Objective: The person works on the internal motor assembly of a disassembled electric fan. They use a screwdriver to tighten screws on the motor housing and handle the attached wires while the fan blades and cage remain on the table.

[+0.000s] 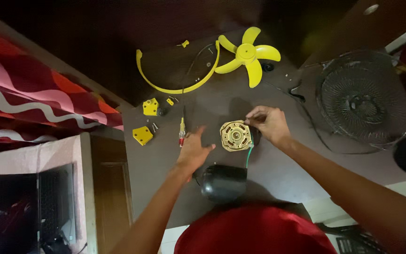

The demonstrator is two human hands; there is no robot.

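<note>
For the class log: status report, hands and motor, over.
Right hand pinching brass-coloured motor at its edge. Left hand open, hovering between screwdriver and motor. Black housing close below.

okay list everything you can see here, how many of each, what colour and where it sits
fan blade: one, yellow, far middle of table
curved ring piece: one, yellow, left of the blade
small plastic parts: several, yellow, left part of table
screwdriver: one, red and yellow handle, by the left hand
motor: one, brass-coloured, centre
motor housing: one, black, near edge
wire fan guard: one, dark, right
laptop: one, dark, lower left
cloth: one, red with wavy stripes, left
left hand: open, above the table near the screwdriver
right hand: fingers on the motor
</note>
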